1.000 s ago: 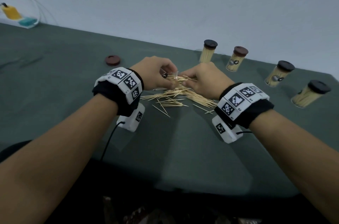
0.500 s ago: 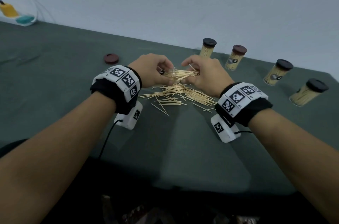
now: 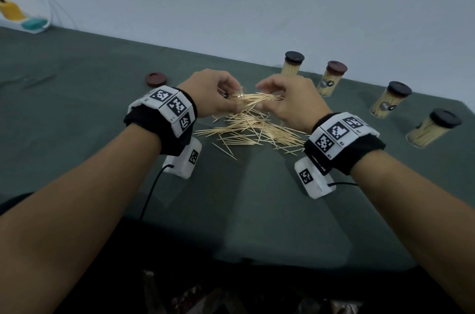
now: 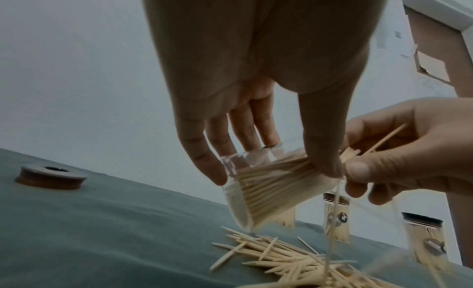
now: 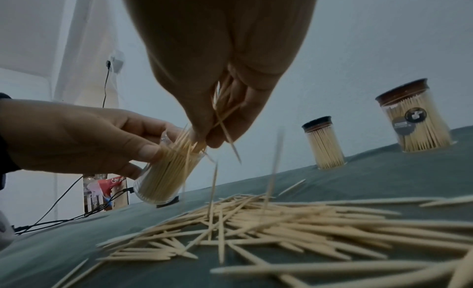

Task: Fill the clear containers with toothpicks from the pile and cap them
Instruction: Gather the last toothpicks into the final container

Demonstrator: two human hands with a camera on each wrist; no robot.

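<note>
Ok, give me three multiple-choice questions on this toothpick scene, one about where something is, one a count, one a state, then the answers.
1. Where does the loose brown cap lie?
A. on the table left of the left hand
B. on the container in hand
C. between the capped containers

2. How many capped, filled containers stand on the table?
A. two
B. four
C. six

3. What state is the clear container in the left hand?
A. empty and upright
B. capped
C. uncapped, tilted, largely full of toothpicks

Answers:
1 A: the head view shows it alone on the cloth, beyond the left wrist.
2 B: four dark-capped containers line the far right.
3 C: its open mouth faces the right hand, which pinches toothpicks there.
</note>
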